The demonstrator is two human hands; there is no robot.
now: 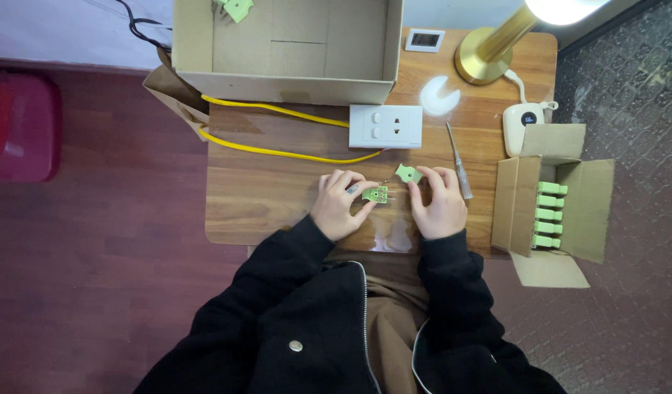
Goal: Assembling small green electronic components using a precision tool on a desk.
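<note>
Left hand [341,204] pinches a small green plug part [376,194] with metal pins, held just above the wooden table [263,190]. Right hand [439,202] grips a second green piece [407,174] at its fingertips, slightly farther and right of the first — the two parts close but apart. Screwdriver [458,160] lies just right of the right hand. White socket [385,125] with yellow cable [277,152] sits farther. Open room on the table's left half; small box of green plugs [551,211] overhangs the right edge.
</note>
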